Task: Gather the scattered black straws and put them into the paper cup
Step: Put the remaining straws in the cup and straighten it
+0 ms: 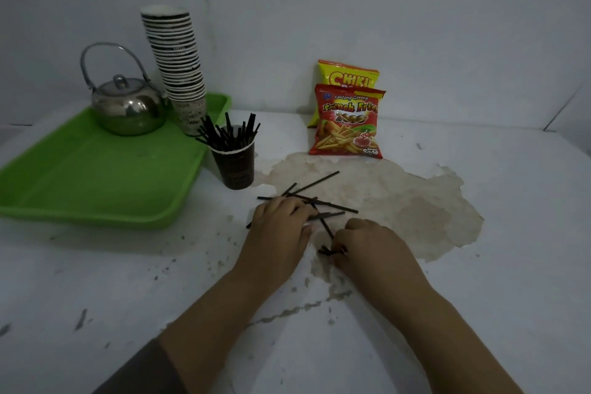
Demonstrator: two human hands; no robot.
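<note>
At the far left a green tray (96, 176) carries a metal kettle (128, 109) and a tall stack of cups (177, 64), and just beside its right edge stands the dark paper cup (235, 166), already bristling with black straws (230, 134). Further right, the left hand (281, 224) lies with fingers flat over the loose straws (323, 198) on the white table (479, 265). The right hand (367, 243) curls its fingers round a few straw ends, with two snack bags (347, 121) behind.
</note>
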